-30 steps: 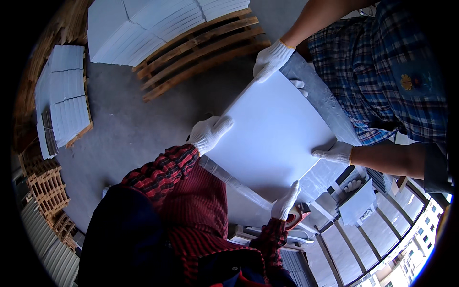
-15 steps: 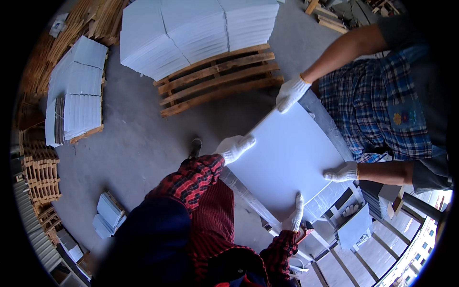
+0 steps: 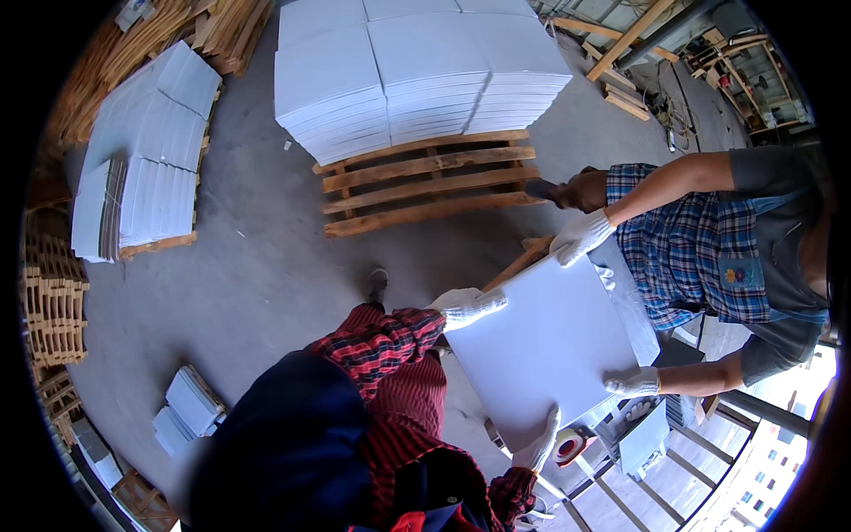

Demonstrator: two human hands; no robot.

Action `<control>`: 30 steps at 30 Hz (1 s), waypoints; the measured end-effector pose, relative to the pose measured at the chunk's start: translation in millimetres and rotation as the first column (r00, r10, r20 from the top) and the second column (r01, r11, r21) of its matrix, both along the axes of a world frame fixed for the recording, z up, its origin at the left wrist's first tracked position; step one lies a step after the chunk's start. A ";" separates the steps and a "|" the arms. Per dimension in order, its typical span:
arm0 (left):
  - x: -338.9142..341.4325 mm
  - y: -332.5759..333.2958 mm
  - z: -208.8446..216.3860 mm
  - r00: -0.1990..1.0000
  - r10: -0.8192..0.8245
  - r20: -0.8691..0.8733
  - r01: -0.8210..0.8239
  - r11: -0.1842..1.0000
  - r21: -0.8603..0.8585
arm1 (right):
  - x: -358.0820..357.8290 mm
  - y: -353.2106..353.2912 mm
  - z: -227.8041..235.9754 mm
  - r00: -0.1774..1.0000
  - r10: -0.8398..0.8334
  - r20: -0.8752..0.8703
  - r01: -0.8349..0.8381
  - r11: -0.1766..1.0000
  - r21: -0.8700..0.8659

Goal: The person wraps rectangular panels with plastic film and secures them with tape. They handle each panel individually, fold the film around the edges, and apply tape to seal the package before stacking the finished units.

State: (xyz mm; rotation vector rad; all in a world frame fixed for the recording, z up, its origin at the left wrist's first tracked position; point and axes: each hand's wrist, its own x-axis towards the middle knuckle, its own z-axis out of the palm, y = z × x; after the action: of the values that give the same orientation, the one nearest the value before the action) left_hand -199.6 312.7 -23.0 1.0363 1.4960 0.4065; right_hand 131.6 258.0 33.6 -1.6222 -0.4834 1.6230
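Panel [image 3: 550, 341] sits between two people, over the near side of the desk [image 3: 631, 310], with part of it past the desk's edge; can't tell from here if the desk or the hands take the weight. Left hand [image 3: 472, 308] is closed on the left corner, stretched over the top face. Right hand [image 3: 538, 441] is nearly closed at the near edge, one digit along the top, the rest out of sight underneath. Co-worker's far hand [image 3: 582, 237] is at the top corner, co-worker's near hand [image 3: 633, 382] at the right edge. Main risk, my read: uneven pull. If one side tugs or lets go early, the panel could twist, slide under knit gloves and drop a corner on the floor [image 3: 292, 284]. Tape dispenser [image 3: 567, 448] is just beside the near edge, so a low swing that way could clip it and nick the rim. Loose glove [image 3: 605, 277] by the far edge might get trapped underneath. Panel itself: four-sided, flat, plain white with a bluish cast, smooth, faint sheen mid-face, greyer toward the near end. No print, dents or creases I can make out. Edges look straight; too thin at this angle to judge thickness.
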 end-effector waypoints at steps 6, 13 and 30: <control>-77.4 -48.7 4.8 0.988 0.119 0.094 -0.111 0.990 -0.083 | -76.3 -56.9 7.4 0.998 -0.057 -0.033 0.055 0.997 -0.056; -175.8 -102.0 -17.7 0.968 0.217 -0.123 -0.235 0.960 -0.154 | -182.6 -69.2 -22.6 0.973 0.096 -0.208 -0.121 0.986 -0.113; -448.9 -101.7 -184.2 0.928 0.146 -0.342 -0.238 0.940 -0.246 | -479.3 -92.8 -238.6 0.875 -0.090 -0.476 -0.152 0.882 -0.445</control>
State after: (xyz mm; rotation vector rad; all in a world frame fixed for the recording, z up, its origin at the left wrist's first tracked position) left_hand -648.5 211.0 -207.2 0.7500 1.8955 0.1555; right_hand -347.7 165.2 -204.9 -1.4432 0.1709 2.2089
